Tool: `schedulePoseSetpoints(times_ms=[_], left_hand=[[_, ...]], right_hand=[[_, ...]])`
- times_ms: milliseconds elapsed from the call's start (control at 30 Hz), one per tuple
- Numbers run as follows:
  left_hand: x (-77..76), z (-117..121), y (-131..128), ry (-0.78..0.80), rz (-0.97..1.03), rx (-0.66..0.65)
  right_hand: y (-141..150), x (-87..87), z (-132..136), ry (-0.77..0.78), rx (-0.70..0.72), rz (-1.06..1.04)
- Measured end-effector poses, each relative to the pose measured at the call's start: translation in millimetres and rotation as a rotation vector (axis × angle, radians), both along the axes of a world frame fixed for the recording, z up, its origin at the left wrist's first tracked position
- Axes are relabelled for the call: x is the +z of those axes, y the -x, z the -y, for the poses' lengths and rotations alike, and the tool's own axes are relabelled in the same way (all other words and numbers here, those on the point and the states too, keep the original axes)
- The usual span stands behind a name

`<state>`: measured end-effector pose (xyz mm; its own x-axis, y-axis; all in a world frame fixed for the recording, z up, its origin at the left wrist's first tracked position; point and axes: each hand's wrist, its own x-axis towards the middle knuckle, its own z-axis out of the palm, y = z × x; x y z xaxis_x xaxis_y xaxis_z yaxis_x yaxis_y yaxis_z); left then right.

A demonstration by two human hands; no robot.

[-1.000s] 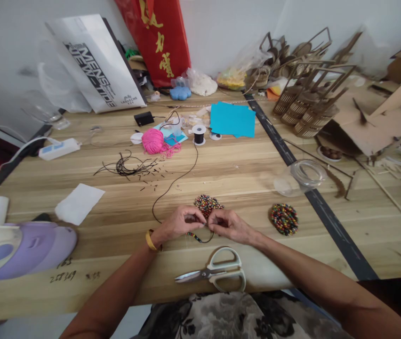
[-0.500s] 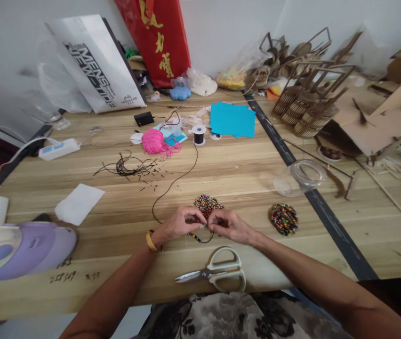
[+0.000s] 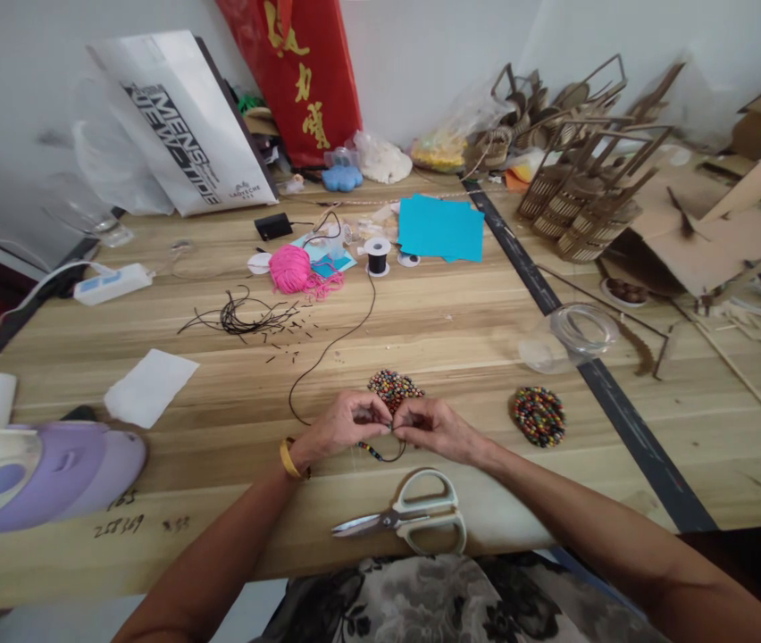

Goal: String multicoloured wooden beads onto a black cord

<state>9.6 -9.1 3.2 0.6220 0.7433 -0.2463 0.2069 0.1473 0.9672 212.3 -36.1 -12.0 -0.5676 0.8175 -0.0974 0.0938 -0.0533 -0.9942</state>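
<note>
My left hand (image 3: 344, 424) is closed in a pinch, with a tiny thing that looks like a bead at its fingertips. Facing it, tip to tip, my right hand (image 3: 439, 429) pinches the black cord (image 3: 392, 459). Below the hands the cord sags in a short loop, and a row of colored beads (image 3: 368, 448) is strung on it, partly under my left hand. Just beyond my fingertips lies a pile of loose multicolored beads (image 3: 395, 388). From near my left wrist the cord curves back to a white spool (image 3: 378, 256) wound with black cord.
Scissors (image 3: 407, 518) lie near the front edge. A coiled bead strand (image 3: 539, 416) is at right, beside a clear tubing coil (image 3: 585, 329). Cut black cords (image 3: 239, 314), pink yarn (image 3: 290, 268), blue sheets (image 3: 442, 228) and a purple appliance (image 3: 65, 464) also occupy the table.
Both hands stay in almost the same place. Only the pinched fingertips shift very slightly against each other; everything else on the table is unchanged.
</note>
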Motion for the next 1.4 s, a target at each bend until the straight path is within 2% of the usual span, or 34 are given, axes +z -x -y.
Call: schedulePoseSetpoints(times_ms=[267, 567, 833, 967, 1100, 1400], left_hand=[[-5.0, 0.2, -0.4, -0.039, 0.002, 0.016], [-0.6, -2.1, 0.4, -0.13, -0.017, -0.031], [1.0, -3.7, 3.6, -0.11, 0.046, 0.009], [0.9, -3.2, 3.2, -0.119, 0.058, 0.018], [1.9, -2.4, 2.9, -0.134, 0.041, 0.038], [3.1, -0.6, 2.2, -0.219, -0.026, 0.032]], right_hand=[[0.6, -3.7, 0.0, 0.047, -0.017, -0.047], [-0.2, 2.1, 0.6, -0.024, 0.0, -0.029], [-1.1, 5.1, -1.9, -0.217, -0.01, 0.014], [0.8, 3.0, -0.7, -0.083, -0.065, -0.02], [2.2, 3.4, 1.4, 0.083, -0.04, -0.071], [0.3, -0.3, 0.7, 0.144, -0.059, -0.084]])
